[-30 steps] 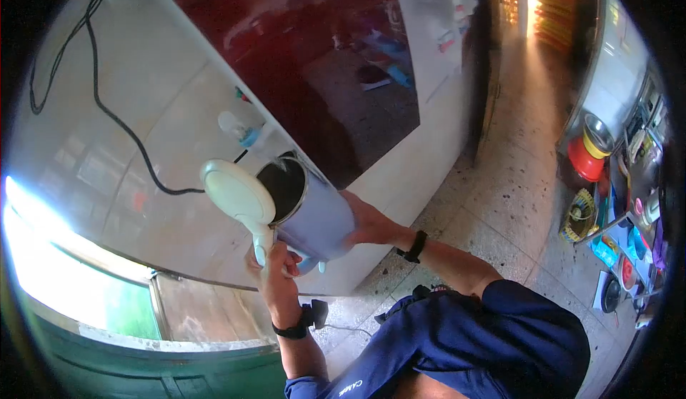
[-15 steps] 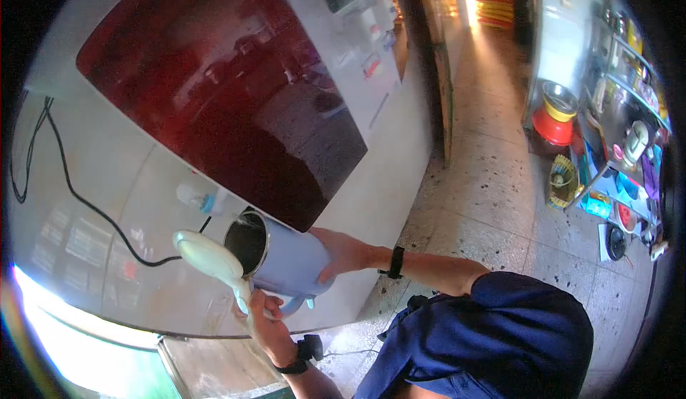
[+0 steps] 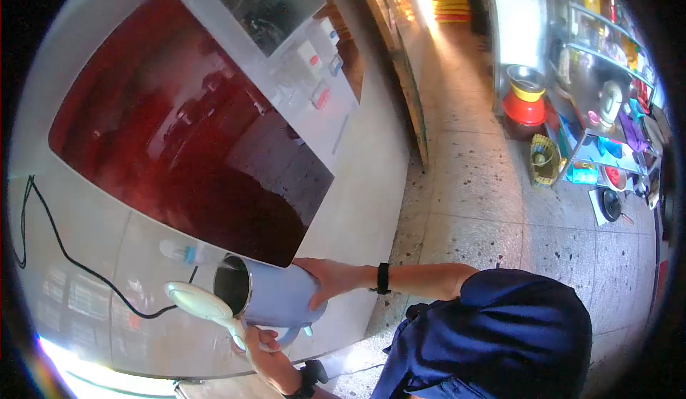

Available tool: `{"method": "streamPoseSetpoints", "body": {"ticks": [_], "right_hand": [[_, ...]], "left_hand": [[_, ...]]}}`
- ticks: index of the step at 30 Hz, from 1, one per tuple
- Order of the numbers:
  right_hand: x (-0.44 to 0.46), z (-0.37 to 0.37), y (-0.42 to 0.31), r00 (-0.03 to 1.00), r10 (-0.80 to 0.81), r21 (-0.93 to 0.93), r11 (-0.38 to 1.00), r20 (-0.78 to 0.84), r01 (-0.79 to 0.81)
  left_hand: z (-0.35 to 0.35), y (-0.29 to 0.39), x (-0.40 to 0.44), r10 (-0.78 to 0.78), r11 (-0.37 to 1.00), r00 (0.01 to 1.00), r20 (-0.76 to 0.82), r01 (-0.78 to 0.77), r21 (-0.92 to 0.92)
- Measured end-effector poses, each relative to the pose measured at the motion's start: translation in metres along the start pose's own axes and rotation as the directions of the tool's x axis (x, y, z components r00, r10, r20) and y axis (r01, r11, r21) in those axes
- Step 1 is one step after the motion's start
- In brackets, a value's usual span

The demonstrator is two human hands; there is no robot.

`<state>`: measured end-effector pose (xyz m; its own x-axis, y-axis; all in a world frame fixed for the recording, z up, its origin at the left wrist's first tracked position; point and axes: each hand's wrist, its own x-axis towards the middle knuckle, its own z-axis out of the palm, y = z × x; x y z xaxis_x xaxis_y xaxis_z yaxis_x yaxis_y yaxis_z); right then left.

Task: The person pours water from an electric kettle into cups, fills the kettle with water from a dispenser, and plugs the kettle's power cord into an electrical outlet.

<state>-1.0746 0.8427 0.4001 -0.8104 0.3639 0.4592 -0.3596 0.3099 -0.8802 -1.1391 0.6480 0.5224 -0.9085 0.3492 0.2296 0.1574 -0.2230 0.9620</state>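
A pale blue kettle-like jug point(image 3: 284, 295) has its cream lid point(image 3: 196, 300) swung open. Its wide metal-rimmed mouth point(image 3: 232, 286) faces the left of the view, and the inside looks dark. My right hand point(image 3: 336, 282), with a black wristband, is wrapped round the far end of the body. At the handle, beside the lid hinge, my left hand point(image 3: 266, 345) has its fingers closed; a black strap with a small device is on that wrist. Close to the mouth is a small clear bottle point(image 3: 179, 252) with a blue cap.
A glossy dark red panel point(image 3: 189, 134) is set on the white surface point(image 3: 325, 213) beside the jug. A black cable point(image 3: 86, 277) runs across it. To the right are a red basin point(image 3: 524, 111), a basket point(image 3: 543, 161) and a crowded metal shelf point(image 3: 604, 77) above the speckled floor.
The view has shifted, so the panel and shelf sit differently in it. Both hands keep their hold on the jug, which appears slightly lower and left; its lid stays open.
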Motion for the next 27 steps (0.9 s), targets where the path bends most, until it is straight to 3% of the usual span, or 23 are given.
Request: {"method": "streamPoseSetpoints", "body": {"ticks": [2,4,6,8,10,14,20,27], "right_hand": [[0.000,-0.001,0.000,0.999,0.028,-0.088,0.996,0.021,-0.026],[-0.002,-0.004,-0.002,0.998,0.037,-0.074,0.997,0.048,-0.033],[-0.002,-0.003,0.002,0.996,0.041,-0.068,0.997,0.080,-0.036],[-0.001,0.003,0.007,1.000,-0.008,-0.096,0.995,0.001,0.008],[-0.002,0.004,0.006,1.000,0.008,-0.109,0.994,0.002,-0.008],[-0.001,-0.001,-0.002,0.989,0.122,-0.159,0.981,0.079,-0.108],[-0.003,0.002,-0.002,0.996,0.084,-0.091,0.992,0.016,-0.082],[-0.003,0.000,-0.007,0.996,0.076,-0.094,0.993,0.035,-0.073]], "left_hand": [[-0.001,-0.001,0.001,-0.053,0.997,0.998,-0.030,0.051,-0.050],[-0.002,0.005,-0.001,-0.082,0.997,0.996,0.018,0.082,0.016],[0.008,0.010,-0.006,-0.016,1.000,0.999,-0.045,0.016,-0.017],[-0.004,0.003,-0.002,0.063,0.995,0.997,0.050,-0.066,0.070],[-0.014,-0.009,0.010,-0.113,0.992,0.993,-0.045,0.110,-0.061],[-0.015,-0.010,0.012,-0.130,0.990,0.990,-0.053,0.127,-0.063],[-0.023,-0.016,0.018,-0.097,0.994,0.995,0.031,0.098,-0.057],[-0.018,-0.015,0.012,-0.077,0.995,0.996,-0.036,0.075,-0.060]]}}
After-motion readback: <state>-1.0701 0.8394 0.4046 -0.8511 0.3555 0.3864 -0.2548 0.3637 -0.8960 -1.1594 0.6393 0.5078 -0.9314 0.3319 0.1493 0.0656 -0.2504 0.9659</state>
